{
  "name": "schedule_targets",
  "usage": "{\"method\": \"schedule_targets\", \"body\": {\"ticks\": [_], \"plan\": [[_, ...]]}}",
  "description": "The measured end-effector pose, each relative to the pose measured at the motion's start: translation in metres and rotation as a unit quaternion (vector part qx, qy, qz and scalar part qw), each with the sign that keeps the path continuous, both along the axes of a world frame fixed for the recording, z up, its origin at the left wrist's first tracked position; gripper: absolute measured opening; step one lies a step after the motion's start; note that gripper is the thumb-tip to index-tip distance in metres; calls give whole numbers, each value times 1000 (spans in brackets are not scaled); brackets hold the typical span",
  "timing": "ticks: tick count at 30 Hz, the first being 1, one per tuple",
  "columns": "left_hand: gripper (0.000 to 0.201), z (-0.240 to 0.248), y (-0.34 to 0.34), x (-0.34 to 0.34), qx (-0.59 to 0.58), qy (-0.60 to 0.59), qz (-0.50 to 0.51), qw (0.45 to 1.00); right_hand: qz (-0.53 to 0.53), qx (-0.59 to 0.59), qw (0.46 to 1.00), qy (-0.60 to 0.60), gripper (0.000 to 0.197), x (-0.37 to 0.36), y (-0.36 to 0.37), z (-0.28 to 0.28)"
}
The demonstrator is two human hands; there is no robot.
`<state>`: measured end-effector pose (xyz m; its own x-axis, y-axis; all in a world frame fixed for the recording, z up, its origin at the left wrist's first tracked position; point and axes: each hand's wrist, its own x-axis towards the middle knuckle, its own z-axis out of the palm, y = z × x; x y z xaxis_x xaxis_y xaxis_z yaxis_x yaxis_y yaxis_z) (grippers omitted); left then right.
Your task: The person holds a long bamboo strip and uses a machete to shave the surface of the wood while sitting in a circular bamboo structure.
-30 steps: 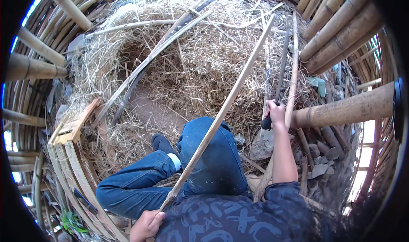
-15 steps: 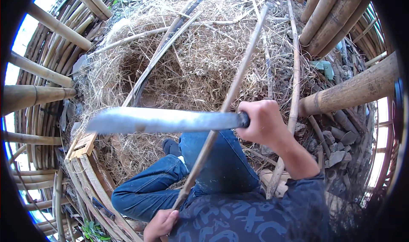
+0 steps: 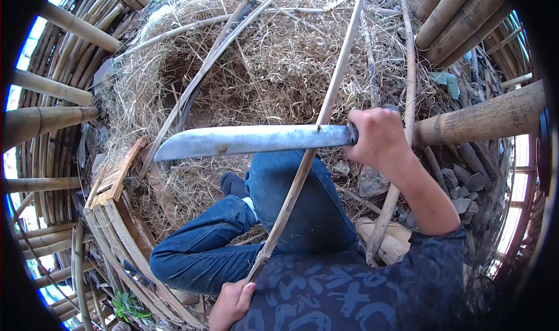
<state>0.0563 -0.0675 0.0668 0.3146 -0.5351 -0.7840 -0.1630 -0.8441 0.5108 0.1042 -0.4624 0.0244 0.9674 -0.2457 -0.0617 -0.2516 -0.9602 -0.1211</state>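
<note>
My right hand (image 3: 378, 134) is wrapped round the dark handle of a machete (image 3: 256, 140), whose broad, stained blade points left across the view. Beneath the blade a long bamboo strip (image 3: 300, 179) slants from my waist up to the far right, passing over my raised knee. Its near end is in my left hand (image 3: 232, 305), closed low by my side with the thumb uppermost. The blade crosses over the strip close to the handle; whether the two touch I cannot tell.
Dry shavings (image 3: 285, 80) cover the ground ahead, with other long strips (image 3: 215, 63) lying across them. A wooden crate (image 3: 108, 200) stands at my left. Thick bamboo poles (image 3: 483, 120) reach in from the right, beside broken stones (image 3: 460, 214). Bamboo walling (image 3: 49, 115) lines the left.
My right hand has moved right and slightly away with the machete, so the blade now crosses the strip nearer its handle. My left hand keeps its hold on the strip, nearly in place.
</note>
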Motion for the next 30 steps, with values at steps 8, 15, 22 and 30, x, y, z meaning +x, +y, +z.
{"method": "schedule_targets", "body": {"ticks": [8, 15, 22, 30], "plan": [[36, -2, 16, -12, -25, -63, 2, 998, -184, -47, 982, 25, 26, 36, -73, 0], [32, -5, 22, -5, -33, -51, 13, 998, -307, -57, 950, 20, 32, 84, -158, -15], [27, 2, 24, 4, 103, 86, 153, 979, -377, 29, 926, 4, 36, 67, -210, -64], [28, -39, 51, 5, -98, 73, 85, 989, -389, 470, 755, -240, 17, -5, -116, -136]]}}
